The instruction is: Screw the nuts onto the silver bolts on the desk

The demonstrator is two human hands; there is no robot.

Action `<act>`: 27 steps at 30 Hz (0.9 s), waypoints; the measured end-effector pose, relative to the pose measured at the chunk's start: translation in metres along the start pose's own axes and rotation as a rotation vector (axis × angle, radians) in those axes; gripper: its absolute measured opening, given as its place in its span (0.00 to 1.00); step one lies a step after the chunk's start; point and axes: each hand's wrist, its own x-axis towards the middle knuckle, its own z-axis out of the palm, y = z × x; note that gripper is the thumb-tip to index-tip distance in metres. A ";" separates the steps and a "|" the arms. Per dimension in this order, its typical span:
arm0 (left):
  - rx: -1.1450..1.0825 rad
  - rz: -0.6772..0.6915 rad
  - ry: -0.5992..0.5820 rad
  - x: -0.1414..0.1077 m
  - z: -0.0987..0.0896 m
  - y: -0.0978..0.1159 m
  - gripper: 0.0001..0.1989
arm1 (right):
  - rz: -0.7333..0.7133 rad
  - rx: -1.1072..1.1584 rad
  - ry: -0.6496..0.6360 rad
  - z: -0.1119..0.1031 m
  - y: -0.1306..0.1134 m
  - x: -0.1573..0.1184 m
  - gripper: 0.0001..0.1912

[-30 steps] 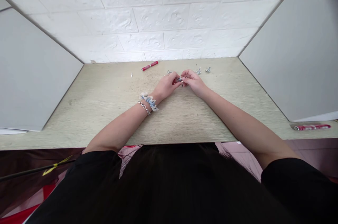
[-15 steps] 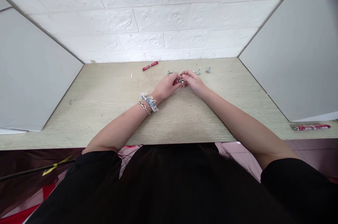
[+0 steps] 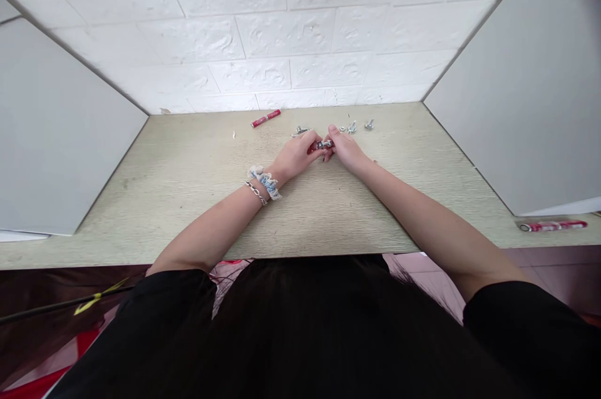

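Between my two hands a silver bolt (image 3: 323, 145) lies sideways, just above the table. The fingers of my left hand (image 3: 298, 153) pinch its left end. At its right end are the curled fingers of my right hand (image 3: 346, 147), with the thumb raised along the top. Some of those fingertips are hidden behind the bolt. More metal bolts (image 3: 302, 130) lie right behind my left hand. Beyond my right hand stand a small nut (image 3: 342, 129), a bolt with its shank up (image 3: 352, 127) and another bolt (image 3: 369, 124).
A red tube-shaped pen (image 3: 265, 118) lies near the white brick-patterned wall (image 3: 263, 42). Another red tube (image 3: 553, 226) rests at the table's right front edge. Grey panels (image 3: 61, 123) flank the pale wooden table (image 3: 154, 186). A white scrap (image 3: 234, 134) lies at left.
My right thumb has lifted and drawn back from the bolt, so more of the bolt shows, along with the nut behind. My left hand has stayed almost still.
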 end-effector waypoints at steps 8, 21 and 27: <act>0.014 0.022 -0.006 -0.001 0.001 -0.001 0.06 | -0.043 -0.145 -0.043 -0.002 0.007 0.000 0.36; 0.023 -0.023 -0.056 0.000 -0.002 0.006 0.06 | -0.105 -0.181 -0.101 -0.005 0.016 0.006 0.22; 0.017 -0.055 -0.082 0.000 -0.004 0.009 0.07 | -0.145 -0.189 -0.135 -0.005 0.020 0.009 0.20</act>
